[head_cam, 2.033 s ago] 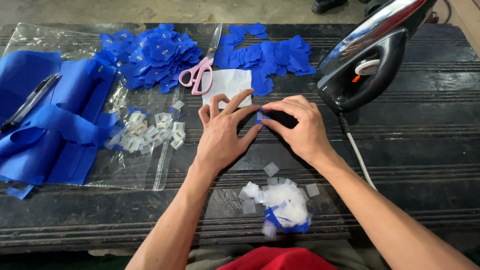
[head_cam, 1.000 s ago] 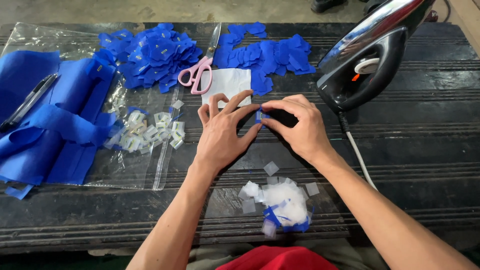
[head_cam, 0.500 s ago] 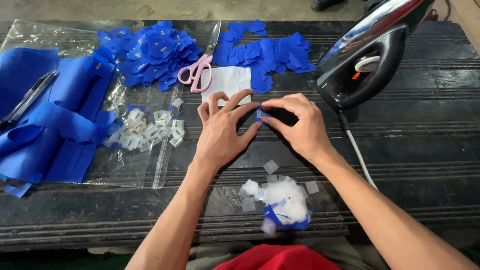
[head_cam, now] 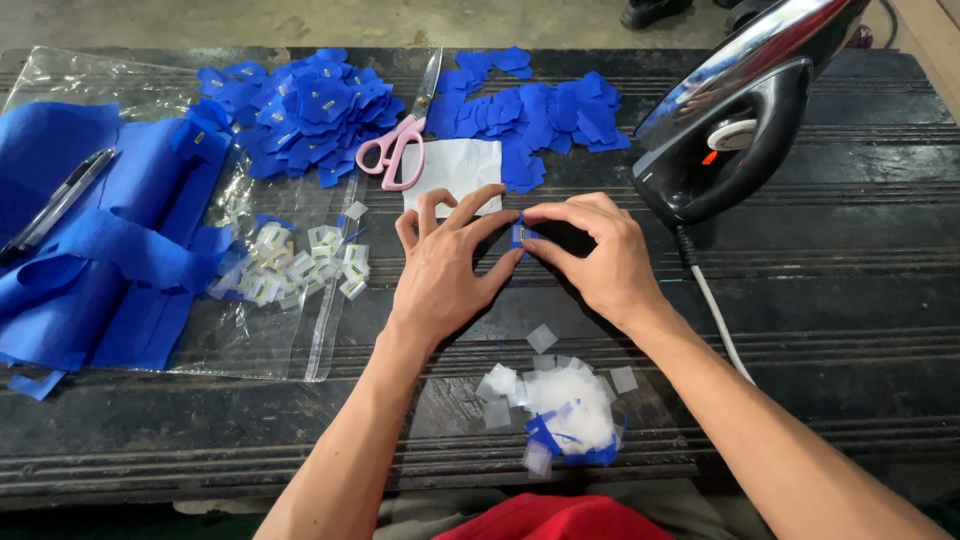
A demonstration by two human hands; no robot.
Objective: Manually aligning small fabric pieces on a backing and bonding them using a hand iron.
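Observation:
My left hand (head_cam: 445, 265) and my right hand (head_cam: 595, 260) meet at the middle of a dark ridged table (head_cam: 820, 300). Between their fingertips is a small blue fabric piece (head_cam: 520, 235) with a pale tag on it; both hands pinch it against the table. The left fingers are spread flat beside it. Just beyond the hands lies a white paper sheet (head_cam: 455, 172). A heap of white backing scraps and blue trimmings (head_cam: 560, 405) lies close to my body.
Pink-handled scissors (head_cam: 400, 135) lie between two piles of blue fabric pieces (head_cam: 300, 110) (head_cam: 540, 115). A black and silver iron (head_cam: 740, 110) stands at right, its cord (head_cam: 715, 315) trailing toward me. Large blue cloth (head_cam: 90, 250), a pen (head_cam: 55, 205) and small tags (head_cam: 300, 265) on clear plastic lie left.
Both hands stay in the same place on the small blue piece; only slight finger shifts show.

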